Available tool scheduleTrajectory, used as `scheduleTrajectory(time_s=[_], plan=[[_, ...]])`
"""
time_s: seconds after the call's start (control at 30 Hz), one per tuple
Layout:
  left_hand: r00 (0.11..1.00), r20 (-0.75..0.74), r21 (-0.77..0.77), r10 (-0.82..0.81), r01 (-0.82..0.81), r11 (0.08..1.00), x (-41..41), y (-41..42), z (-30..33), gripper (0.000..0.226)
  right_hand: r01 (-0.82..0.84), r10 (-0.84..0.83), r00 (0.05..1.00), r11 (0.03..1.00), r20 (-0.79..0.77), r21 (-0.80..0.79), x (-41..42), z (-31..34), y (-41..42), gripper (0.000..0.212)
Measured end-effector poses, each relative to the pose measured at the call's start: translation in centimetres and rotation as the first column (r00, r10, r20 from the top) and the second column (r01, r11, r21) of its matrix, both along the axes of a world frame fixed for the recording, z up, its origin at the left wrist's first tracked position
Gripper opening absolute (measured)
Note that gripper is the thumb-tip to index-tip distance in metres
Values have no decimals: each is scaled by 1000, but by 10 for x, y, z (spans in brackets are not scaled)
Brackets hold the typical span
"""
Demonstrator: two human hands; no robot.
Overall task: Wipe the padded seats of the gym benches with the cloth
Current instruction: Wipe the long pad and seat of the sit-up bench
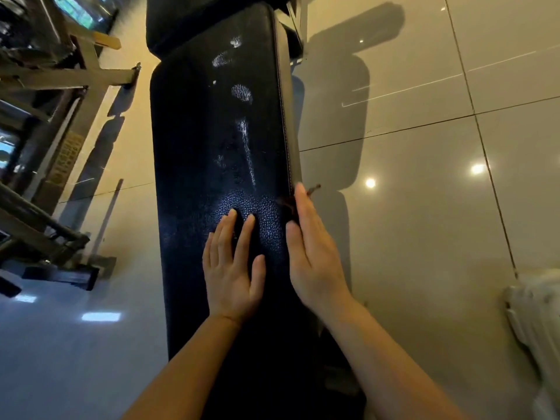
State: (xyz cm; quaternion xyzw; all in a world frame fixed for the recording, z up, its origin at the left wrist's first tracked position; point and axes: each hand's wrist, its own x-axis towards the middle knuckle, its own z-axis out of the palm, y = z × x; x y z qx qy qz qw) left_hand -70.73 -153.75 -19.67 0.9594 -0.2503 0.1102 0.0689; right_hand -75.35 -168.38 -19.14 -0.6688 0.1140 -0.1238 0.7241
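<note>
A long black padded bench seat (212,140) runs away from me down the middle of the view, with whitish smears along its centre. My left hand (231,268) lies flat on the pad, fingers straight and spread. My right hand (312,253) is held on edge against the pad's right side, fingers straight. A small dark reddish-brown cloth (288,204) shows at its fingertips, pressed against the seam, and a scrap of it sticks out past the fingers. Most of the cloth is hidden by the hand.
A second black pad (188,16) adjoins the far end of the seat. Grey metal equipment frames (69,77) stand on the left. A white ribbed object (533,310) sits at the lower right. Glossy tiled floor (424,192) lies on both sides of the bench.
</note>
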Motion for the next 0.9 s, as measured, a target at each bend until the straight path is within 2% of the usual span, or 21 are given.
scheduleTrajectory(time_s=[0.17, 0.37, 0.53, 0.63, 0.77, 0.9], plan=[[998, 30, 3, -46, 46, 999, 3, 4, -2, 57, 138, -138, 990, 990, 6, -9, 48, 7, -16, 56], [997, 33, 29, -68, 67, 997, 5, 5, -3, 59, 109, -109, 994, 994, -4, 22, -14, -11, 14, 52], [996, -83, 104, -23, 32, 994, -1, 3, 7, 59, -3, -1, 988, 1000, -153, -29, -63, -12, 25, 50], [987, -162, 161, 3, 23, 987, -6, -2, 21, 62, -55, 55, 973, 998, -225, 6, -95, -12, 34, 52], [964, -266, 171, -12, 59, 984, -25, 7, 42, 62, -45, 56, 961, 998, -270, 49, -134, -21, 54, 51], [920, -390, 239, -28, 131, 962, -56, 35, 46, 77, -29, 61, 953, 993, -296, 111, -167, -35, 75, 52]])
